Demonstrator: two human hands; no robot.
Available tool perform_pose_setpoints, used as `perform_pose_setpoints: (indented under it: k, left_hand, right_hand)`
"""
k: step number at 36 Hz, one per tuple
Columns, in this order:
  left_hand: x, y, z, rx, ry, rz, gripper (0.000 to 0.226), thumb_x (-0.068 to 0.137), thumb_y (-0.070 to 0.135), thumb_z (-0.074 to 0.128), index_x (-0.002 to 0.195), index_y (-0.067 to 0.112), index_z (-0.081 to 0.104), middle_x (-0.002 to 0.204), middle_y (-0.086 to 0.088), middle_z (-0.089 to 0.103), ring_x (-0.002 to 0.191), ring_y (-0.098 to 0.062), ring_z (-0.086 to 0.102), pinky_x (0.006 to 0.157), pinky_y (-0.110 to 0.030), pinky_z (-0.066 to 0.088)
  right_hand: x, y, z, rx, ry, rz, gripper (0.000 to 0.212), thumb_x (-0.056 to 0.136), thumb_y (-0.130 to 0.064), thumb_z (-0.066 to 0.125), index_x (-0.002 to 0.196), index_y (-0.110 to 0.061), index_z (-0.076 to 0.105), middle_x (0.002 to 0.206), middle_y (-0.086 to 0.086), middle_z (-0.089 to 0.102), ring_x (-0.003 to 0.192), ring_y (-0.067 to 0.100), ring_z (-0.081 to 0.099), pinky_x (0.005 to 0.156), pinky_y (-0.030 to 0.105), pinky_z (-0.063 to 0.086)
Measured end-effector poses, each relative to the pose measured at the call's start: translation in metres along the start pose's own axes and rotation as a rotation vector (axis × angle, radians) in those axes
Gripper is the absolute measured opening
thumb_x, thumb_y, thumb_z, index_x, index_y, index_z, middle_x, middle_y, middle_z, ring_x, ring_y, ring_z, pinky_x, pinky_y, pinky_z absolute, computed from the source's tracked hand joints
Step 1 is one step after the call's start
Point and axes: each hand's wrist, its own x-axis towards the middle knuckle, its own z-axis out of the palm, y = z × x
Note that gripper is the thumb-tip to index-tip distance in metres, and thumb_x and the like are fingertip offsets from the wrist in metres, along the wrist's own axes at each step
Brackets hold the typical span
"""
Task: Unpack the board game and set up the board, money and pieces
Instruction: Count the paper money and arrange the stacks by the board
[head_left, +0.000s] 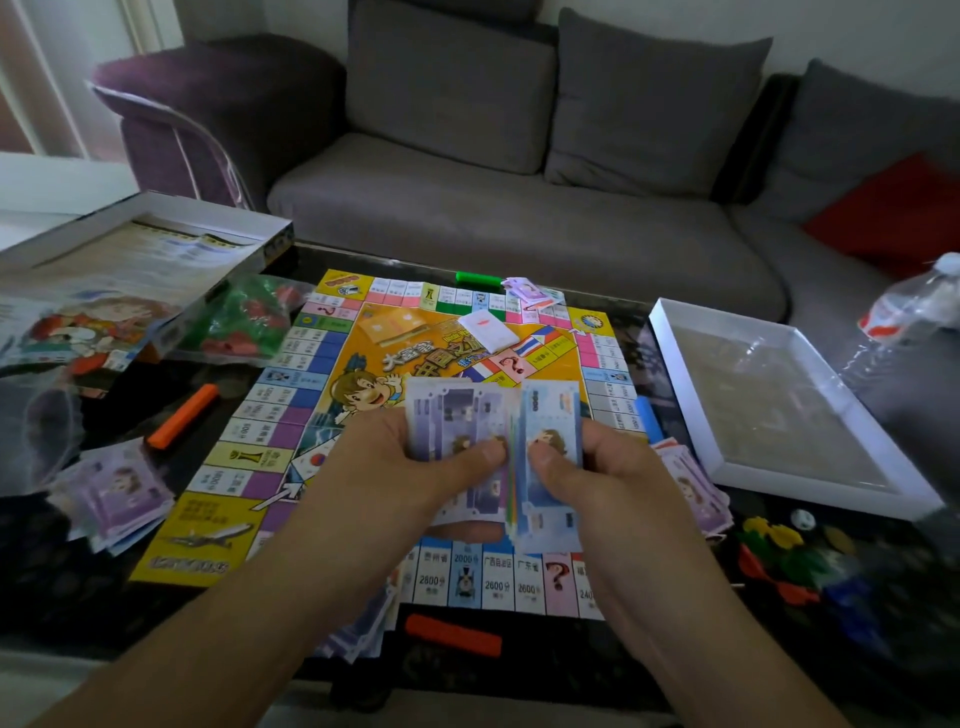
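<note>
Money (493, 457) sits fanned between your hands, held above the near middle of the board (415, 415). Your left hand (415, 467) pinches the purple notes, thumb pressed on top; your right hand (592, 467) pinches the blue notes the same way. Board lies flat and unfolded on the dark desk (78, 587).

Purple note pile (122, 493) rests on the desk left of the board; another pile (696, 488) just right of it, partly behind your right hand; a third (530, 291) at the far edge. White card stack (485, 327) lies on the board's centre.

Orange bar (182, 415) left of the board, red-orange bar (452, 634) near edge, green bar (478, 279) far edge, blue bar (649, 415) right edge.

Box lid (130, 260) far left, bag of green and red pieces (239, 322) beside it. White tray (779, 405) right. Coloured pieces (789, 561) and a die (802, 518) lie near right, blurred.
</note>
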Motion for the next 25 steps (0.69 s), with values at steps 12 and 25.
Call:
perform_pose_setpoints:
  k: [12,25]
  left_hand:
    - [-0.0025,0.0034,-0.0020,-0.027,-0.007,-0.049,0.018,0.098,0.009,0.065,0.112,0.010,0.076,0.102,-0.010,0.081,0.091,-0.031,0.079,0.072,-0.049,0.066]
    - [-0.0001,-0.0001,0.0019,0.006,0.048,-0.023,0.019,0.091,0.012,0.072,0.108,0.012,0.079,0.097,-0.010,0.081,0.085,-0.030,0.079,0.067,-0.051,0.066]
  right_hand:
    - [-0.0008,-0.0037,-0.0088,-0.028,0.094,-0.032,0.020,0.105,-0.029,0.062,0.096,-0.039,0.076,0.101,0.014,0.076,0.091,0.039,0.075,0.075,0.064,0.062]
    - [-0.0017,-0.0001,-0.0039,-0.059,0.014,-0.012,0.022,0.107,-0.026,0.060,0.109,-0.038,0.077,0.100,-0.005,0.080,0.092,0.019,0.078,0.083,0.054,0.064]
